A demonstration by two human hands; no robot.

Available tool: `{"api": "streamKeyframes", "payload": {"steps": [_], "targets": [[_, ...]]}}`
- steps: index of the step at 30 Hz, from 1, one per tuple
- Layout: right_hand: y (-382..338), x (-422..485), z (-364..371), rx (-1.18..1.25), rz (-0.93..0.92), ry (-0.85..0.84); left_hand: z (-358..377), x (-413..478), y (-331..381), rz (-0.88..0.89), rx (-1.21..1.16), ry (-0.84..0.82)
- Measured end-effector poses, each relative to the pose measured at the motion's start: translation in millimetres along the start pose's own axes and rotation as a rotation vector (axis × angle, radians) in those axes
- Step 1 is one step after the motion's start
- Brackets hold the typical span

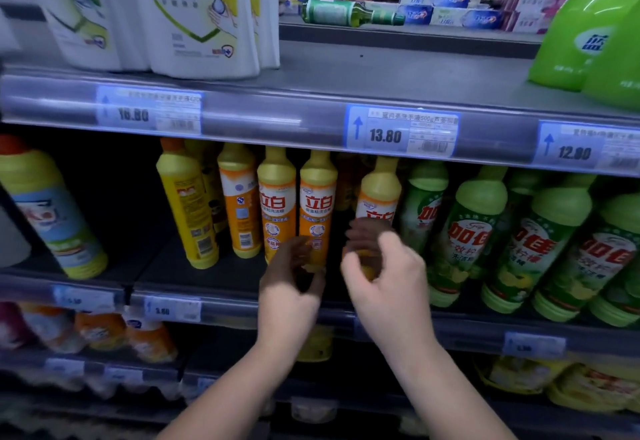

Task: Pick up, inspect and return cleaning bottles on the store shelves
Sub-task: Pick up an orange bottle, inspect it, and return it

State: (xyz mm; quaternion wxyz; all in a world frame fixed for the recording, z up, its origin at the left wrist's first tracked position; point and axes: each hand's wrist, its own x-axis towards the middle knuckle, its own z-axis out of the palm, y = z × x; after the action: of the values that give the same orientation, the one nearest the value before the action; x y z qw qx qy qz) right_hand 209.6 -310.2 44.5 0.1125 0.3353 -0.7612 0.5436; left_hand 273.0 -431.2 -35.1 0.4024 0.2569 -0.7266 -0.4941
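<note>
On the middle shelf [194, 280] stands a row of yellow-and-orange dish-soap bottles. My right hand [384, 273] curls round the base of the rightmost one, a yellow bottle [380, 193] that stands a little apart from the row. My left hand [292, 276] is in shadow, with bent fingers against the foot of the neighbouring orange-labelled bottle [317, 211]. Motion blur hides whether it grips that bottle. Both forearms reach up from the bottom of the view.
Green lemon-soap bottles [464, 231] crowd the shelf to the right of my right hand. More yellow bottles [187, 204] and a tilted pale bottle [48, 211] stand to the left. White hand-soap bottles [204, 13] and green jugs [585, 30] sit on the shelf above.
</note>
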Motion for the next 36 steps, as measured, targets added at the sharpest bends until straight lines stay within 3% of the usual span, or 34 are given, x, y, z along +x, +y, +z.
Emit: {"api": "streamKeyframes", "payload": {"steps": [4, 11, 15, 28, 36], "targets": [[-12, 3, 46, -0.156, 0.134, -0.247, -11, 1, 3, 0.017, 0.002, -0.027], [-4, 33, 94, -0.131, 0.373, -0.131, -19, 6, -4, 0.01, 0.02, -0.089], [0, 35, 99, -0.153, 0.359, -0.042, -21, 9, -8, -0.012, -0.02, -0.134], [-5, 16, 99, -0.355, 0.275, -0.042, -33, 5, -1, 0.022, -0.035, -0.134], [-23, -27, 58, -0.239, 0.158, 0.058, -49, 3, -10, 0.053, 0.027, -0.19]]}}
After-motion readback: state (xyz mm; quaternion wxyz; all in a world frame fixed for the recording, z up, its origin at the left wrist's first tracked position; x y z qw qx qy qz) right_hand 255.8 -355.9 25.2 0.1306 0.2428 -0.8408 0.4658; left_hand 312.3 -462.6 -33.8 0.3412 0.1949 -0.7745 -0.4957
